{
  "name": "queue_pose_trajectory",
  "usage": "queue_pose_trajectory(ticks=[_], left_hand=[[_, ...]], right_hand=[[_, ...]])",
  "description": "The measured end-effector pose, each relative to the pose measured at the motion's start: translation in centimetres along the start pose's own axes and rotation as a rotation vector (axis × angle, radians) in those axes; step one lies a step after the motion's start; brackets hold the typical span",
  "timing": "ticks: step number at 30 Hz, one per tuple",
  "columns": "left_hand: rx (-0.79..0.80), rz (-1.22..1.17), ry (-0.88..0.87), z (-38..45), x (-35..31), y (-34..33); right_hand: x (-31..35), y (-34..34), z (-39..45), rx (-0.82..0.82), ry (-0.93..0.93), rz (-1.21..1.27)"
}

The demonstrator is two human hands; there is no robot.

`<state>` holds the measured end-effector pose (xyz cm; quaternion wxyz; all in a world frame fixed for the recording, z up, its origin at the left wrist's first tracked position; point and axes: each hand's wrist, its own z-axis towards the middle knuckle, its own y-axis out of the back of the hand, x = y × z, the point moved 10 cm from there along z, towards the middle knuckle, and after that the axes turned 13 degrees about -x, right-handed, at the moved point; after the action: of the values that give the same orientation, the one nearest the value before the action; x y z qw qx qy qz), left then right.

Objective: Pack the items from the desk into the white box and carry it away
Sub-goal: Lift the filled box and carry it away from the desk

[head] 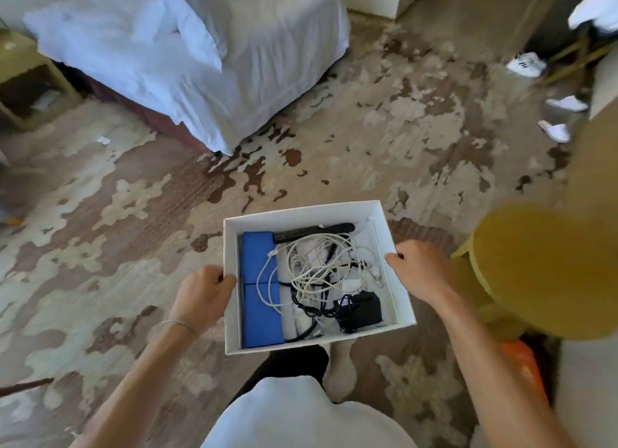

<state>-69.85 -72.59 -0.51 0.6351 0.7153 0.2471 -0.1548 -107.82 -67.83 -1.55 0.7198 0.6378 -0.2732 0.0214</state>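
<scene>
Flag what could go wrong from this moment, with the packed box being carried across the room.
1. The white box has no lid and is held only at its side walls by the left hand and right hand; a tilt could spill the loose white cables or black comb.
2. The box blocks the view of the floor just ahead, and white slippers lie on the carpet: possible trip hazard.

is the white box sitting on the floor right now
No, the white box is held up over the carpet, with the left hand and right hand gripping its side walls.
</scene>
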Motion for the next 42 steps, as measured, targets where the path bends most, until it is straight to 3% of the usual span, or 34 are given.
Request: queue_pose_trajectory(ticks=[19, 28, 42], left_hand=[[0.293, 0.084, -0.315, 7.4, -27.5, -21.2], [0.333, 0.114, -0.444, 6.6, -39.5, -29.9], [0.381, 0.249, -0.381, 2.1, -51.6, -48.4]], right_hand=[[-28.0, 8.0, 4.0, -0.089, -0.509, 0.081], [-39.0, 13.3, 4.2, -0.182, -0.669, 0.056], [-60.6, 15.4, 8.2, -0.086, -0.71, -0.056]])
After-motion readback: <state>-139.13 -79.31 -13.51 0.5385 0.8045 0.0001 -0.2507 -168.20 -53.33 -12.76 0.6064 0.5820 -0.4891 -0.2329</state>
